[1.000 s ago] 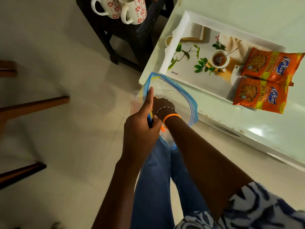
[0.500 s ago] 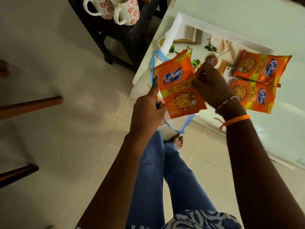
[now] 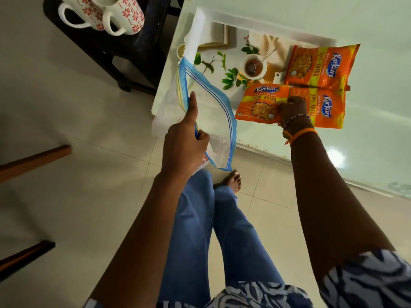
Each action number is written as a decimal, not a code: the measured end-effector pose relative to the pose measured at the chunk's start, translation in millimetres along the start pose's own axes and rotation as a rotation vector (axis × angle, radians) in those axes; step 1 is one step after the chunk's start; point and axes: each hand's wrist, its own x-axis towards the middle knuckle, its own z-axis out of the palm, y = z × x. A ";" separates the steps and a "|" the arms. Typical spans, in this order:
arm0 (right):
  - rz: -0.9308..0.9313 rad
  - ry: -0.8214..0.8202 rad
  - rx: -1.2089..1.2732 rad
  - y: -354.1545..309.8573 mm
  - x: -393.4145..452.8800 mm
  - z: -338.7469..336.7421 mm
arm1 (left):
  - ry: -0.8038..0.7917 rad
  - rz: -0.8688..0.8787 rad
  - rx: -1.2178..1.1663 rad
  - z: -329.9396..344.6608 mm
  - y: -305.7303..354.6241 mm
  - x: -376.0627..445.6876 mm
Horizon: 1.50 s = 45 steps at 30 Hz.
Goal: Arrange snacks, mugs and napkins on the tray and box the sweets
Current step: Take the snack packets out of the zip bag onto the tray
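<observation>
Left hand (image 3: 184,138) grips the open zip bag (image 3: 213,112); right hand (image 3: 291,110) pinches a snack packet (image 3: 260,103) over the tray (image 3: 222,30)

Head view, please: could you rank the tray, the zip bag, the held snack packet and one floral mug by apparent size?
1. Tray, largest.
2. Zip bag, held nearer the camera by the left hand.
3. Snack packet in the right hand and floral mug: alike, unranked.

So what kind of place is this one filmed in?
Probably a home dining or living area: a tiled floor, patterned mugs on a dark side table, and a printed serving tray with snack packets.
</observation>
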 end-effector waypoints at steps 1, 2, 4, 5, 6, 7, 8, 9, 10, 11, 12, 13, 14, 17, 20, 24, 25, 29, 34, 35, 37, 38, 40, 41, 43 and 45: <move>-0.001 -0.003 -0.041 1.3 2.3 3.0 | -0.003 0.001 -0.001 0.0 -0.5 -0.9; 0.001 -0.003 -0.076 2.1 2.9 4.9 | -0.009 0.006 -0.002 0.2 -1.4 -1.8; -0.006 -0.015 -0.167 0.1 -0.7 4.6 | -0.014 0.020 0.003 0.8 -3.4 -3.7; -0.011 -0.028 -0.219 -2.0 -3.2 3.1 | -0.013 0.024 0.010 1.1 -5.0 -4.2; -0.018 -0.029 -0.281 -3.7 -7.0 0.2 | -0.013 0.026 0.015 1.0 -6.8 -4.1; -0.033 -0.026 -0.348 -7.4 -14.8 -3.2 | -0.013 0.027 0.014 0.2 -8.5 -4.2; -0.059 -0.020 -0.425 -10.3 -22.6 -7.4 | -0.010 0.026 0.005 -1.1 -10.1 -5.3; -0.106 -0.006 -0.521 -14.8 -33.4 -12.0 | -0.007 0.026 -0.008 -3.1 -11.5 -6.5; -0.181 0.021 -0.614 -18.0 -43.3 -16.5 | -0.006 0.024 -0.015 -5.6 -12.6 -8.0; -0.264 0.042 -0.651 -24.2 -57.4 -19.1 | -0.007 0.019 -0.017 -9.7 -14.0 -9.7; -0.344 0.033 -0.628 -31.2 -72.6 -18.9 | -0.009 0.012 -0.019 -14.0 -15.8 -11.9; -0.399 -0.042 -0.534 -40.3 -90.0 -16.1 | -0.010 0.004 -0.020 -17.8 -17.5 -15.2; -0.412 -0.178 -0.410 -50.2 -106.3 -7.0 | -0.006 -0.002 -0.020 -23.0 -20.0 -18.2; -0.249 -0.680 -0.340 -75.9 -153.0 37.8 | 0.000 -0.040 -0.047 -38.4 -29.7 -29.3; -0.163 -0.755 -0.571 -86.6 -171.6 79.3 | 0.009 -0.061 -0.076 -49.5 -38.9 -39.1; -0.173 -0.754 -0.974 -65.5 -161.6 145.2 | 0.038 -0.036 -0.093 -55.7 -52.9 -48.3; -0.242 -0.777 -1.070 -57.2 -156.3 160.8 | 0.054 -0.016 -0.103 -56.5 -56.5 -49.6; -0.332 -0.747 -1.065 -33.4 -132.5 189.3 | 0.083 0.049 -0.097 -57.8 -65.3 -47.3; -0.434 -0.655 -0.907 -52.3 -130.2 171.2 | 0.036 0.026 -0.103 -63.0 -44.6 -25.2; -0.445 -0.618 -0.847 -59.6 -130.8 161.3 | 0.036 0.028 -0.102 -64.4 -38.0 -17.2; -0.531 -0.499 -0.666 -74.6 -131.8 136.2 | 0.035 0.027 -0.110 -67.4 -23.4 2.4; -0.567 -0.434 -0.551 -79.8 -132.4 123.4 | 0.040 0.022 -0.114 -68.8 -16.9 11.8; -0.619 -0.298 -0.330 -92.8 -130.4 97.3 | 0.036 0.023 -0.091 -69.0 -2.3 32.0; -0.637 -0.240 -0.210 -99.4 -127.8 84.3 | 0.023 0.026 -0.058 -67.5 5.6 42.2; -0.637 -0.164 -0.021 -110.6 -122.4 60.5 | -0.004 0.033 0.018 -63.6 19.7 59.6; -0.622 -0.100 0.122 -120.1 -111.0 38.4 | -0.018 0.041 0.062 -57.8 31.5 76.9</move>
